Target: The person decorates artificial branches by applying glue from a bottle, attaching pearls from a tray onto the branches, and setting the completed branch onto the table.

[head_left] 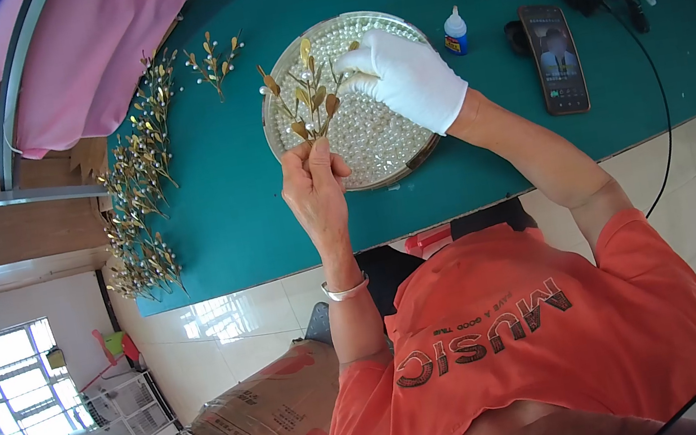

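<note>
I have my left hand pinching a gold sprig, right hand bunched beside it (grip unclear); piled sprigs look done, this one unfinished.

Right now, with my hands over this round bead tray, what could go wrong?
Your white-gloved right hand could bump the round tray, scattering pearly white beads. The small white bottle with a blue label stands near that hand, so it might topple. Your bare left hand may bend the gold-leaved sprig if it squeezes.
</note>
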The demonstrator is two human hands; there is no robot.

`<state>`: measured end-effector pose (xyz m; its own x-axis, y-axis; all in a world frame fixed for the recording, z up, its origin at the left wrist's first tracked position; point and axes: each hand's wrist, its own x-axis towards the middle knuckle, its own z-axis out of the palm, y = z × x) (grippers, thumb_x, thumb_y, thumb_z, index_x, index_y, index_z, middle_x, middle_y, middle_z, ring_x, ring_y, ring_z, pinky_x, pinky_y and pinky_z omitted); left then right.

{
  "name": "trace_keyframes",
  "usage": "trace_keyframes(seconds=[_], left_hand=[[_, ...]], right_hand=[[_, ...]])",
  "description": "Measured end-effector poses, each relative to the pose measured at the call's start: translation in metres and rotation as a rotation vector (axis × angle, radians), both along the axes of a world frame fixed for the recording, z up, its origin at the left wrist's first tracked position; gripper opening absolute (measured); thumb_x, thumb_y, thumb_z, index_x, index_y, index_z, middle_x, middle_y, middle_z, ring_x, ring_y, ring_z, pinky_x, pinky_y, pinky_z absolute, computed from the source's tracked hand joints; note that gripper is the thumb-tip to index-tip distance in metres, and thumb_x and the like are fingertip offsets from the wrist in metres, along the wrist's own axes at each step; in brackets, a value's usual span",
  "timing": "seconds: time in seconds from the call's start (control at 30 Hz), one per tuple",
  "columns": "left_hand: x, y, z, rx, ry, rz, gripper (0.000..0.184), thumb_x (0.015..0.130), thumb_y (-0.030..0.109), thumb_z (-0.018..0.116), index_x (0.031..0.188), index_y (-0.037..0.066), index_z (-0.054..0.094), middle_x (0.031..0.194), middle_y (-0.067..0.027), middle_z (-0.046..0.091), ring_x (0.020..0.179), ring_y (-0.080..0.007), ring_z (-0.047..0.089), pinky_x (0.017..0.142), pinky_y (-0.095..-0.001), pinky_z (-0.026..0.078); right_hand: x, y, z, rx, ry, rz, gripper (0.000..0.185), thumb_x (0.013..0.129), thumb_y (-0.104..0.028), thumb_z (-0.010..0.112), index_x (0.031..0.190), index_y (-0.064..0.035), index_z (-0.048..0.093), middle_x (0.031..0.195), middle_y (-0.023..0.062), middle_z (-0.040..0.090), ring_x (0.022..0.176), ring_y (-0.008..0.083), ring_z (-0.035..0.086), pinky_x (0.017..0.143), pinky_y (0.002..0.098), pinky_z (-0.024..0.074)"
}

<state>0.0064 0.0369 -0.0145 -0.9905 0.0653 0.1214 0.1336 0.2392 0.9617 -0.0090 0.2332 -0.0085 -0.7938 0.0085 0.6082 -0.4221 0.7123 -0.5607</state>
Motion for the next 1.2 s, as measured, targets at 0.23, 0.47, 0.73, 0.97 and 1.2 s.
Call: trace_keyframes(seconds=[0.23, 0.47, 0.73, 0.97, 1.2], left_hand=[[0.003, 0.002, -0.004, -0.055, 0.047, -0.014, 0.015, 0.098, 0.013, 0.06, 0.097, -0.002, 0.057, 0.062, -0.002, 0.06, 0.051, -0.0044, 0.046, 0.046, -0.0214, 0.035], [0.007, 0.002, -0.01, -0.146, 0.226, 0.061, 0.013, 0.098, 0.011, 0.06, 0.099, -0.001, 0.057, 0.062, -0.0033, 0.06, 0.054, -0.0059, 0.051, 0.05, -0.0222, 0.04], [0.013, 0.009, -0.017, -0.082, 0.435, 0.153, 0.012, 0.097, 0.008, 0.063, 0.1, 0.0, 0.054, 0.063, -0.0044, 0.061, 0.056, -0.0063, 0.055, 0.052, -0.0212, 0.043], [0.014, 0.01, -0.017, -0.123, 0.514, 0.213, 0.014, 0.097, 0.008, 0.063, 0.102, -0.001, 0.054, 0.065, -0.0048, 0.063, 0.057, -0.007, 0.056, 0.053, -0.0212, 0.044], [0.015, 0.012, -0.019, -0.049, 0.509, 0.212, 0.012, 0.097, 0.007, 0.062, 0.101, -0.001, 0.054, 0.068, -0.0052, 0.062, 0.058, -0.0067, 0.056, 0.053, -0.0207, 0.044]], right_hand=[[0.007, 0.002, 0.011, 0.159, -0.029, -0.052, 0.02, 0.088, -0.025, 0.065, 0.089, -0.005, 0.066, 0.086, 0.0137, 0.059, 0.081, 0.0341, 0.061, 0.069, 0.0444, 0.0511], [0.01, 0.001, 0.012, 0.211, 0.057, -0.057, 0.022, 0.086, -0.029, 0.068, 0.088, -0.0072, 0.07, 0.075, 0.0117, 0.06, 0.076, 0.0302, 0.063, 0.062, 0.0408, 0.0506], [0.017, -0.008, 0.019, -0.025, 0.196, -0.104, 0.019, 0.076, -0.024, 0.08, 0.083, -0.0083, 0.074, 0.073, 0.0097, 0.06, 0.064, 0.0291, 0.062, 0.057, 0.0366, 0.0493], [0.02, -0.012, 0.02, -0.097, 0.168, -0.102, 0.019, 0.077, -0.024, 0.08, 0.087, -0.009, 0.075, 0.076, 0.0103, 0.062, 0.068, 0.0294, 0.064, 0.059, 0.0359, 0.0508], [0.023, -0.009, 0.023, 0.101, 0.009, -0.087, 0.023, 0.078, -0.025, 0.077, 0.094, -0.0097, 0.074, 0.077, 0.0098, 0.06, 0.071, 0.0293, 0.063, 0.061, 0.0376, 0.0502]])
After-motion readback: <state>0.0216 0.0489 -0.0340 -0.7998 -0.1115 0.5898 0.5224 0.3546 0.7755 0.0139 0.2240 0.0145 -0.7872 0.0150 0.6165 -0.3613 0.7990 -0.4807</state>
